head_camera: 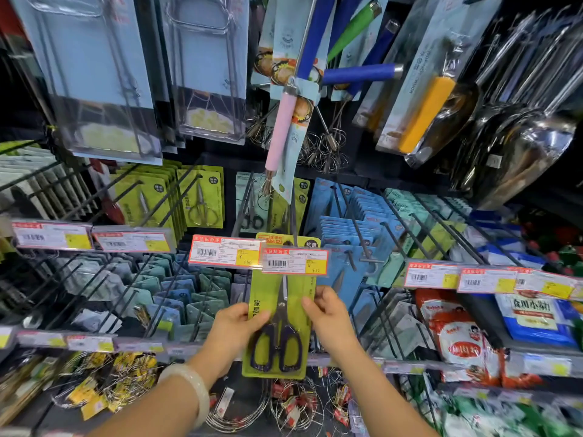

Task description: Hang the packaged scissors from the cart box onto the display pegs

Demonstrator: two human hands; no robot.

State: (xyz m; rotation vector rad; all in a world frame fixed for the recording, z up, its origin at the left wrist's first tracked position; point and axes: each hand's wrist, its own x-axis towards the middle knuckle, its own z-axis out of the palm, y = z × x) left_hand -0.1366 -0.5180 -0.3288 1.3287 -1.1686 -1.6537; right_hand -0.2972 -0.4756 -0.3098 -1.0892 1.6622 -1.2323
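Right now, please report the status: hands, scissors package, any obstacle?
Left hand and right hand pinch the scissors package. Package top behind price tag. Peg runs above.

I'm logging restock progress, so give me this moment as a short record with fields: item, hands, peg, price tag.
item: green scissors pack, upright, facing the camera
left hand: grips the pack's left edge
right hand: grips the pack's right edge
peg: runs to the pack's top
price tag: in front of the pack's upper part
hung: cannot tell, the tag hides the hole
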